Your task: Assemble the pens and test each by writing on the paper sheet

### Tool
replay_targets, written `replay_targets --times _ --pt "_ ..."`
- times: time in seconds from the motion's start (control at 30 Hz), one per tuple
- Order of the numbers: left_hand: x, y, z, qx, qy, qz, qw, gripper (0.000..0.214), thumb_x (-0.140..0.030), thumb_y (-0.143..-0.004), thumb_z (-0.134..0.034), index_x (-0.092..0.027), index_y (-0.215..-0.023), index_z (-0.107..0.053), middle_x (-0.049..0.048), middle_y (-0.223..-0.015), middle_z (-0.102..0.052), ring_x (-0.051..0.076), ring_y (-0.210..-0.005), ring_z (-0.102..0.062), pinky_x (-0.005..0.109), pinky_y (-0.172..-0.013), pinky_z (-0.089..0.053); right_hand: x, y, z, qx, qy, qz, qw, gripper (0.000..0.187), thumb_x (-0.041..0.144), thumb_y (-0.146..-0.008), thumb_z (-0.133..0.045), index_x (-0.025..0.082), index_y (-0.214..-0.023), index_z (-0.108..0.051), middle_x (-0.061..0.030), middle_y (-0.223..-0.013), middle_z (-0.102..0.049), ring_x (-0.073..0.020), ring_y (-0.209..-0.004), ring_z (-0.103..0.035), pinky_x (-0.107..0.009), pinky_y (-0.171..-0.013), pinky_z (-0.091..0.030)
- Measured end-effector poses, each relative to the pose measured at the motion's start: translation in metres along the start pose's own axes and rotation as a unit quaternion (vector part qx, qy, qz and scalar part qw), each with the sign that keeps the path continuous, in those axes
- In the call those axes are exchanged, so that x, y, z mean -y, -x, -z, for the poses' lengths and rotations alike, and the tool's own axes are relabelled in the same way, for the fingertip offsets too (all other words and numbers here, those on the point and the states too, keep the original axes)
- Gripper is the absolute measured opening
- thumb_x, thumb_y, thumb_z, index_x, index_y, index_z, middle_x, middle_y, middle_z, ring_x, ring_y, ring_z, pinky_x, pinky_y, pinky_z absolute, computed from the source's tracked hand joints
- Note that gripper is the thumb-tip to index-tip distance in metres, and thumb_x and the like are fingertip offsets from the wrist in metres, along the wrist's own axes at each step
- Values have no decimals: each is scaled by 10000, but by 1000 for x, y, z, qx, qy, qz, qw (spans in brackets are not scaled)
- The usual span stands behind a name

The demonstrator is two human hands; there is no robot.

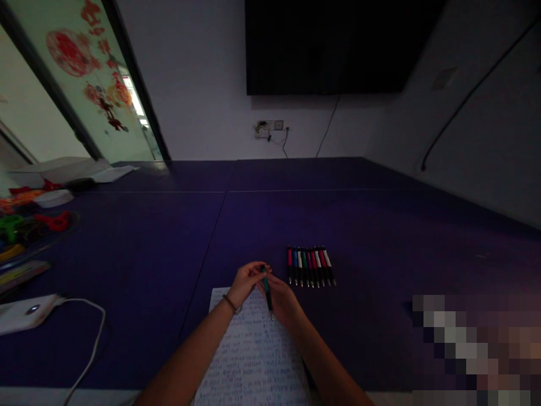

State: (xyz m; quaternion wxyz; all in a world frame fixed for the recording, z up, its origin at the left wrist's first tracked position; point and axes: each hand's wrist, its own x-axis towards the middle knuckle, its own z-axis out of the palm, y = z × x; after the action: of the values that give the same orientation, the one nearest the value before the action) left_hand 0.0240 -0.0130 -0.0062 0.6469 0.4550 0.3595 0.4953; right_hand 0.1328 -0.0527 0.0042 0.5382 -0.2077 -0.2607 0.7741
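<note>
From here, I think that the main danger is a slip of the teal click-top ballpoint pen (267,290): its body is thin and probably smooth, and it is held near its upper end, so a small twist of the fingers could let it turn or fall. A second risk, as I judge it, is an ink mark, because the silver tip points to about 6 o'clock, over the handwritten sheet of paper (249,349); whether the tip is really extended, or touches the paper, I cannot tell. The row of pens (309,266) could also be pushed out of its order, if the right hand (285,299) swings carelessly toward 2 o'clock, where these pens lie near it on the purple tabletop (359,327). As for the place of the teal pen, it is between the two hands, at 3 o'clock from the left hand (245,282) and at about 10 o'clock from the right palm. Both hands are closed around its upper part, the fingers meeting there (how firmly each one grips, the dim light does not let me say). The black lower part comes out free below the fingers, leaning slightly toward 5 o'clock, just beside the right hand.
</note>
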Motion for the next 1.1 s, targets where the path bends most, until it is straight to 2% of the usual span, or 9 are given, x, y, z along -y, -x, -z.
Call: replay_targets --times 0.1,0.27,0.43,0.6,0.7,0.8,0.93,1.1 --pt "1 1 0 12 -20 0 1000 361 -248 -596 -672 -133 -931 -605 112 -953 -623 216 -906 -563 334 -811 -415 -2 1 0 1 5 4 1000 277 222 -614 -640 171 -886 -634 -75 -990 -626 -223 -1034 -500 -376 -960 -271" --pt "4 2 2 2 -22 -39 999 487 -246 -622 -652 -185 -1091 -533 95 -1084 -566 203 -993 -511 338 -884 -369 -6 -4 7 -10 10 22 1000 364 253 -610 -656 195 -965 -605 -72 -1030 -608 -218 -1060 -479 -378 -954 -280" --pt "-1 2 3 28 -48 -18 998 567 -181 -603 -658 -197 -1144 -489 84 -1021 -594 188 -946 -532 331 -853 -390 -11 -5 10 -32 15 28 999 415 270 -592 -677 210 -991 -580 -65 -1086 -575 -222 -1053 -482 -394 -902 -342" --pt "-11 -13 3 27 -126 1 992 510 -118 -564 -665 -169 -1061 -560 69 -906 -627 165 -828 -562 330 -804 -417 -14 -8 8 -80 16 18 996 345 321 -536 -708 178 -826 -590 -85 -886 -647 -229 -891 -577 -390 -831 -399" --pt "-13 -34 2 -8 -155 -22 988 500 -103 -540 -673 -156 -1028 -580 68 -877 -633 156 -777 -563 330 -782 -425 -18 -5 12 -153 73 17 985 340 402 -517 -702 174 -717 -549 -76 -706 -654 -230 -762 -613 -379 -745 -440" --pt "-10 -59 -1 -34 -212 -56 975 470 -140 -590 -643 -130 -1052 -561 89 -910 -621 159 -792 -558 327 -777 -422 -21 11 17 -244 208 55 946 352 483 -574 -637 174 -715 -542 -66 -641 -641 -213 -631 -618 -346 -619 -469" --pt "-2 -87 -13 -16 -298 -62 952 403 -143 -589 -634 -114 -988 -587 71 -825 -619 163 -734 -551 336 -740 -421 -15 48 24 -256 409 133 866 333 507 -671 -532 183 -719 -591 -81 -713 -653 -217 -667 -611 -300 -594 -464" --pt "4 -97 -26 18 -364 -77 928 267 -166 -558 -658 -133 -822 -631 56 -773 -579 191 -770 -520 343 -776 -382 16 81 46 -268 517 164 796 375 500 -748 -421 174 -724 -605 -91 -701 -656 -208 -649 -602 -279 -588 -453"
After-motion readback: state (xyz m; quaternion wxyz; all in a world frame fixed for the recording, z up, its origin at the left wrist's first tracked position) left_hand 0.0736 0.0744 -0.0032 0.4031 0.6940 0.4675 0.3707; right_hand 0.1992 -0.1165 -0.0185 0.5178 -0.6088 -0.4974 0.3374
